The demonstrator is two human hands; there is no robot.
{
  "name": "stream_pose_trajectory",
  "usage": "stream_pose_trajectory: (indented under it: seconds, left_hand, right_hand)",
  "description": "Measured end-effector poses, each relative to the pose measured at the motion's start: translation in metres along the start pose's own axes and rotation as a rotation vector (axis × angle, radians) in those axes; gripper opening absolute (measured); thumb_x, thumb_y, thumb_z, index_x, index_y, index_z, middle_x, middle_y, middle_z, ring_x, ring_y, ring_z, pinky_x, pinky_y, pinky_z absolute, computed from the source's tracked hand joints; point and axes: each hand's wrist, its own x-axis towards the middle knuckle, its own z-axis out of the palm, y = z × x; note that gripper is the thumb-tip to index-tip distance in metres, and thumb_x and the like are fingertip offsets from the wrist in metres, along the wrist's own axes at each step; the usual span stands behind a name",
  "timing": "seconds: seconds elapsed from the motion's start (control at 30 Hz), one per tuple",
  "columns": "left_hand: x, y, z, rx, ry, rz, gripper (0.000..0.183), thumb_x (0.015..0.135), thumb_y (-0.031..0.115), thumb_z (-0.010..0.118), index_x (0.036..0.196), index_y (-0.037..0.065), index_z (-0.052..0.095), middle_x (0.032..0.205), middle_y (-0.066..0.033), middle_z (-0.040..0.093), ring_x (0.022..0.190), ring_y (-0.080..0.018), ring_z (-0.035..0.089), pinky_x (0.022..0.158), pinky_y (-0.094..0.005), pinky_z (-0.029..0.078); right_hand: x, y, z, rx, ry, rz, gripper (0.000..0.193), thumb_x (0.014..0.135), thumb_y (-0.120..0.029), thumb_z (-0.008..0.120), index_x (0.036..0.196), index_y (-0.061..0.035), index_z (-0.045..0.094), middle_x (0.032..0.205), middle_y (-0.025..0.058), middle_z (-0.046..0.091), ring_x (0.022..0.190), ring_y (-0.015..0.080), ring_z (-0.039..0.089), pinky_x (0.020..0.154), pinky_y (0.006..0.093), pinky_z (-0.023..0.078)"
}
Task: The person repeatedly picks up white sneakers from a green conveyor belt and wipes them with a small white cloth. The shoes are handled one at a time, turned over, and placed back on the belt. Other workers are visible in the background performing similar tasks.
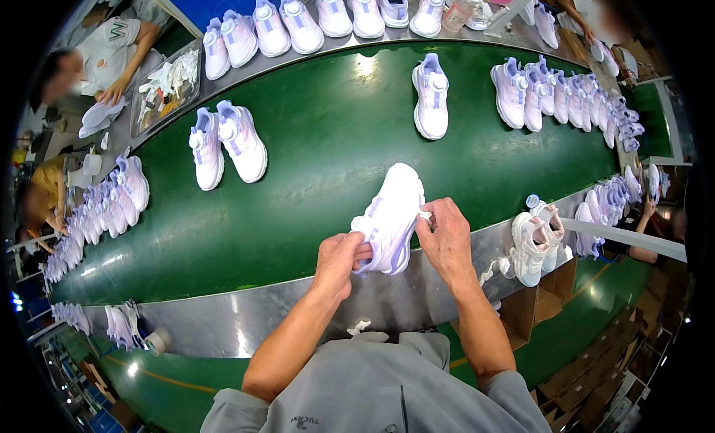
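A white and lavender sneaker [397, 209] is tilted over the near edge of the green belt, its toe pointing away from me. My left hand [340, 262] grips it at the heel collar, the fingertips inside the opening. At the shoe's right side, my right hand [447, 239] pinches a small crumpled white cloth [425, 215] between thumb and fingers, close against the sole edge. Whether the cloth touches the shoe, I cannot tell. Farther off, a single matching sneaker [431, 98] stands on the belt, and a pair of sneakers [227, 144] stands to the left.
Long rows of sneakers [551, 94] run along the belt [313, 209]. More sneakers [298, 23] line the far metal ledge. Beige shoes [530, 243] stand on the near ledge at right, above a cardboard box [532, 303]. Co-workers handle shoes at both sides.
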Motion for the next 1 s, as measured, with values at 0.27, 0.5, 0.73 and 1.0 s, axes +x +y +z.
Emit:
stream_pose_trajectory:
  seconds: [0.27,0.5,0.73,1.0]
  left_hand:
    - [0.003,0.001,-0.002,-0.012,0.001,0.0,0.035,0.091,0.027,0.065,0.1,-0.007,0.066,0.096,-0.0157,0.075,0.082,-0.0174,0.07,0.061,-0.0282,0.039]
    - [0.006,-0.003,-0.007,-0.033,0.003,0.001,0.037,0.091,0.029,0.066,0.101,-0.007,0.066,0.098,-0.0172,0.075,0.085,-0.0194,0.072,0.061,-0.0283,0.039]
    - [0.005,-0.003,-0.009,-0.075,0.023,-0.024,0.039,0.09,0.029,0.067,0.104,-0.008,0.066,0.102,-0.0188,0.075,0.087,-0.021,0.073,0.06,-0.0279,0.038]
    - [0.014,-0.003,-0.017,-0.234,0.052,-0.114,0.034,0.094,0.025,0.064,0.113,-0.003,0.062,0.107,-0.0161,0.072,0.094,-0.0249,0.071,0.063,-0.0318,0.039]
  right_hand:
    - [-0.022,-0.013,0.013,-0.003,-0.091,0.013,0.011,0.081,-0.001,0.069,0.088,-0.0004,0.061,0.084,0.0168,0.058,0.079,0.0376,0.061,0.07,0.0465,0.05]
    - [-0.041,-0.022,0.019,0.0,-0.141,-0.013,0.012,0.079,0.0,0.07,0.088,-0.0008,0.061,0.084,0.0168,0.058,0.079,0.0377,0.061,0.07,0.047,0.05]
    - [-0.056,-0.025,0.026,-0.046,-0.169,-0.1,0.016,0.077,0.0,0.07,0.09,-0.0017,0.062,0.086,0.0157,0.057,0.082,0.036,0.06,0.071,0.0461,0.051]
    - [-0.074,-0.024,0.035,-0.07,-0.127,-0.198,0.02,0.076,0.001,0.072,0.091,-0.0018,0.06,0.087,0.0154,0.055,0.082,0.0354,0.058,0.069,0.0458,0.05]
